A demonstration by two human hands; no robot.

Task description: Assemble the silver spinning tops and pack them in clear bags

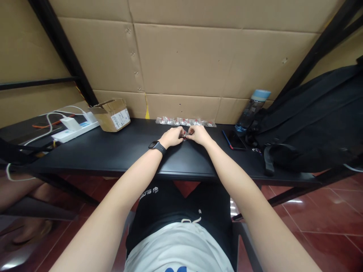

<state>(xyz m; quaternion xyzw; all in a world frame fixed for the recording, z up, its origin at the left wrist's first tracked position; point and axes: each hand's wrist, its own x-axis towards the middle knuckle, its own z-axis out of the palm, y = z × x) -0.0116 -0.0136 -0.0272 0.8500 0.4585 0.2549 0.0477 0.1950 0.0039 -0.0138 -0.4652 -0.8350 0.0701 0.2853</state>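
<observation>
Over the middle of the black table, my left hand (pixel 172 136) and my right hand (pixel 198 134) meet with fingers closed in a pinch. Between the fingertips shows a small clear packet (pixel 185 135) with red marks, partly covered by the fingers; its contents are too small to make out. A black watch sits on my left wrist. Just beyond both hands, a row of similar clear packets (pixel 170 121) with red and silvery bits lies along the cardboard wall.
An opened cardboard box (pixel 107 117) and a white power strip (pixel 75 130) with plugged chargers stand on the left. To the right are a blue-lidded bottle (pixel 252 109), a phone (pixel 237 140), a pen (pixel 227 139) and a black backpack (pixel 317 117). Another person's leg shows at lower left.
</observation>
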